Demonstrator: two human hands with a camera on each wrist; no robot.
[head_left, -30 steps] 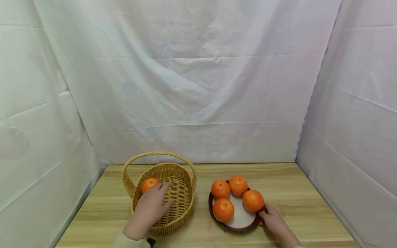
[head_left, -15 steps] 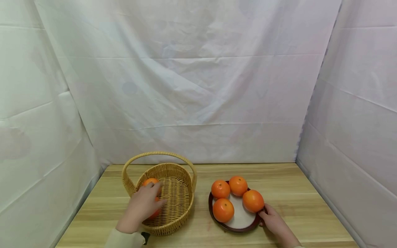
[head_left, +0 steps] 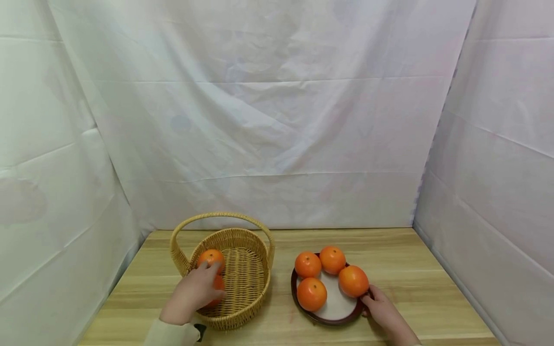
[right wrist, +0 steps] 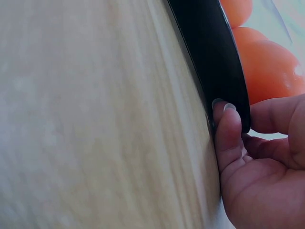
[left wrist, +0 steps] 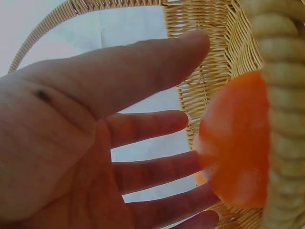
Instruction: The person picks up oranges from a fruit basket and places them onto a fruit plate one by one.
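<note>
A wicker basket with a tall hooped handle stands on the left in the head view. Two oranges lie along its left side: a rear orange and a front orange, partly covered by my left hand. The left wrist view has that hand's fingers spread and nearly straight, their tips beside an orange. On the right, a round plate with a dark rim and white inside carries several oranges. My right hand pinches the plate's rim between thumb and fingers.
Both containers rest on a wood-grain table, a short gap between them. The basket's handle arches over its opening. White cloth hangs behind the table and on both sides.
My left hand has shifted left and slightly back from the basket's middle, its fingers coming off the front orange, which now shows beside the rear one. The right hand and plate stay put.
</note>
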